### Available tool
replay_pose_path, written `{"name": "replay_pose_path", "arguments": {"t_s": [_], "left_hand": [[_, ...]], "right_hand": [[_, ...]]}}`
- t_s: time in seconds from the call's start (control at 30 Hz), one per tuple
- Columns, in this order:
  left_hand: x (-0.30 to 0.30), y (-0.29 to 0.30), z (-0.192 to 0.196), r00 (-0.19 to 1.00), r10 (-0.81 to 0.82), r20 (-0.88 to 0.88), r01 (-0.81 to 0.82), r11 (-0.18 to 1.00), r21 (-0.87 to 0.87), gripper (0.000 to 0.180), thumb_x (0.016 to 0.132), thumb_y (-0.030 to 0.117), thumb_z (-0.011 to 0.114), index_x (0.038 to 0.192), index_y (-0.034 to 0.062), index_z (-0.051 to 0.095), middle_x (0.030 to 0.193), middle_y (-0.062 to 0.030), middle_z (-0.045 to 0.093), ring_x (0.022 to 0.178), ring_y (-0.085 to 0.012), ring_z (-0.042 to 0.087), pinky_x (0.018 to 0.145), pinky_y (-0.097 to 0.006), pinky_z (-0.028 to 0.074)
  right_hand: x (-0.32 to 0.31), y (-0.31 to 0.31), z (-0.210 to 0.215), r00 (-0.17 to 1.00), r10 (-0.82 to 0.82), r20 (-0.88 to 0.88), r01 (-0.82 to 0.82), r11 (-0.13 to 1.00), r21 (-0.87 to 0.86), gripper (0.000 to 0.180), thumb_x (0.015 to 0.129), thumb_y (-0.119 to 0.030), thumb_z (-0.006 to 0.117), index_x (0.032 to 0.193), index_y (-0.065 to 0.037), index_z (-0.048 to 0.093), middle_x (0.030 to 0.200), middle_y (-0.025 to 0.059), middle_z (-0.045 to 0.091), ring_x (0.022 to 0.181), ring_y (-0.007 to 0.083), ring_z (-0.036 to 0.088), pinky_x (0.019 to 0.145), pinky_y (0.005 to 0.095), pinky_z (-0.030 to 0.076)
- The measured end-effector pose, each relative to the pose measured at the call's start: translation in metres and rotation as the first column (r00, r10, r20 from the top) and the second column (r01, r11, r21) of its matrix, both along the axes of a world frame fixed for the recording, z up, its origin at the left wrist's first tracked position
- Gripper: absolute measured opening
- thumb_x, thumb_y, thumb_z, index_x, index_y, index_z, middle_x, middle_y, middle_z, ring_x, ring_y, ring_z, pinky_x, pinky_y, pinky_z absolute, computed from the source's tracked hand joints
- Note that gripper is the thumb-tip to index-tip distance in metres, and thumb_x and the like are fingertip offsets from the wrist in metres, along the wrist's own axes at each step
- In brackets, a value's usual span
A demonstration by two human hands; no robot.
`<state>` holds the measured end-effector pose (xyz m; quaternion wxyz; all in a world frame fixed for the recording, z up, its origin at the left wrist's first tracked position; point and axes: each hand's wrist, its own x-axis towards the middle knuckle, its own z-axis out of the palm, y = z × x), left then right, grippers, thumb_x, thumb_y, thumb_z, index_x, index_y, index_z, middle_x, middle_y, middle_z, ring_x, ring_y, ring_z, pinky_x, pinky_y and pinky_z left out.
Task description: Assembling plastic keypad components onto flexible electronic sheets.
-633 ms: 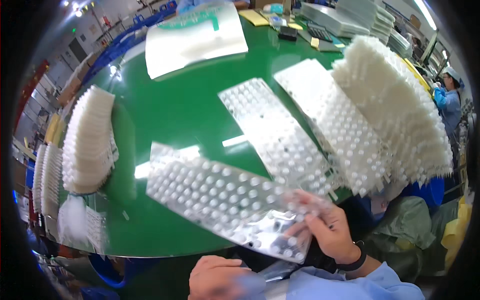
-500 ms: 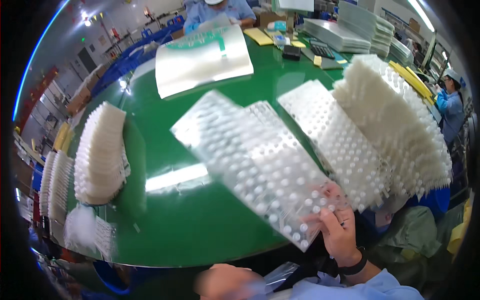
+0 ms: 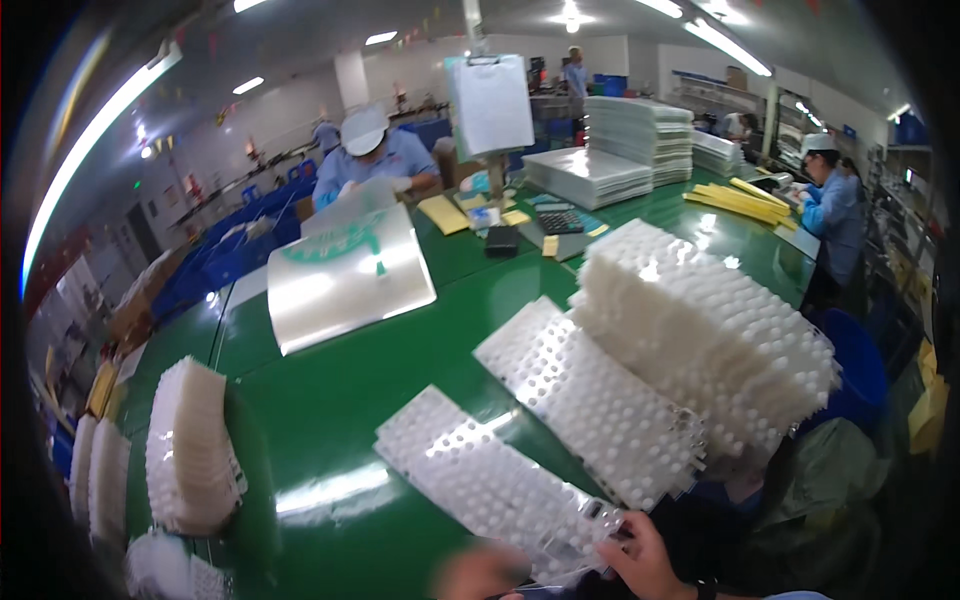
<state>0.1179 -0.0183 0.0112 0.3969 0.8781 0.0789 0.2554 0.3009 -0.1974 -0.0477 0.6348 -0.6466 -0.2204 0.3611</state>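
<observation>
A translucent plastic sheet with rows of round white bumps (image 3: 480,470) lies slanting across the green table, its lower end at the table's near edge. My right hand (image 3: 640,558) pinches that end by its right corner. Low in the view, left of the sheet's near end, my left hand (image 3: 482,572) is smeared by motion, and its fingers cannot be made out. Right of the sheet is a low stack of similar bumpy sheets (image 3: 600,405), with a much taller stack (image 3: 700,330) behind it.
More bumpy sheets (image 3: 185,450) stand piled at the left. Beyond them lies a curved white sheet with green print (image 3: 350,280), a person in blue (image 3: 375,165) behind it. Clear flat sheets (image 3: 640,140), a calculator (image 3: 560,222) and yellow strips (image 3: 735,203) are farther back.
My view has tilted up. The bumpy sheet, held up and blurred before, now lies lower on the table. My right hand still grips its near end; my left hand stays blurred.
</observation>
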Motion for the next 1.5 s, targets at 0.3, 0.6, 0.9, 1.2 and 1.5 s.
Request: {"name": "replay_pose_path", "arguments": {"t_s": [0.3,0.6,0.9,1.2,1.5], "left_hand": [[-0.007,-0.012,0.001,0.964,-0.215,-0.158,0.198,0.973,-0.118,0.017,0.090,0.019,0.064,0.086,0.0032,0.061,0.133,-0.0186,0.060,0.127,-0.0420,0.050,0.105,-0.050,0.037],[-0.034,-0.037,-0.009,0.998,0.055,0.011,-0.054,0.996,-0.074,0.018,0.085,0.017,0.068,0.077,0.0028,0.061,0.129,-0.0238,0.061,0.129,-0.0454,0.048,0.103,-0.049,0.039],[-0.040,-0.031,0.004,0.967,0.247,0.068,-0.236,0.961,-0.142,0.016,0.085,0.014,0.068,0.076,0.0032,0.060,0.116,-0.0200,0.068,0.119,-0.0389,0.057,0.097,-0.046,0.043],[-0.087,0.007,0.012,0.913,0.390,-0.123,-0.408,0.887,-0.216,0.012,0.087,0.017,0.073,0.092,0.0054,0.071,0.086,-0.0086,0.071,0.081,-0.0237,0.067,0.075,-0.033,0.052],[-0.388,0.108,0.037,-0.245,0.873,0.421,-0.921,-0.345,0.181,0.021,0.094,0.022,0.062,0.102,0.0037,0.069,0.088,-0.0086,0.070,0.068,-0.0173,0.058,0.062,-0.031,0.045]], "right_hand": [[-0.013,-0.026,0.011,0.932,0.025,-0.361,-0.004,0.998,0.061,0.051,0.098,-0.029,0.062,0.136,-0.001,0.045,0.116,0.0079,0.059,0.090,0.0133,0.061,0.071,0.0259,0.054],[-0.010,0.013,0.045,0.969,0.111,-0.220,-0.086,0.989,0.121,0.054,0.092,0.002,0.061,0.143,0.001,0.043,0.127,0.0074,0.059,0.115,0.0139,0.056,0.096,0.0285,0.047],[0.083,0.004,0.088,0.920,-0.357,-0.158,0.390,0.865,0.316,0.053,0.087,0.000,0.064,0.138,-0.006,0.050,0.106,0.0041,0.065,0.085,0.0112,0.062,0.068,0.0246,0.053],[0.151,-0.056,-0.004,0.820,-0.542,0.185,0.527,0.840,0.127,0.030,0.091,-0.015,0.068,0.114,0.003,0.060,0.098,0.0059,0.062,0.082,0.0133,0.056,0.064,0.0315,0.046],[0.038,-0.013,0.066,0.449,-0.498,0.742,0.334,0.864,0.377,0.028,0.097,-0.009,0.060,0.119,0.005,0.055,0.113,0.0166,0.061,0.101,0.0251,0.058,0.091,0.0363,0.048]]}}
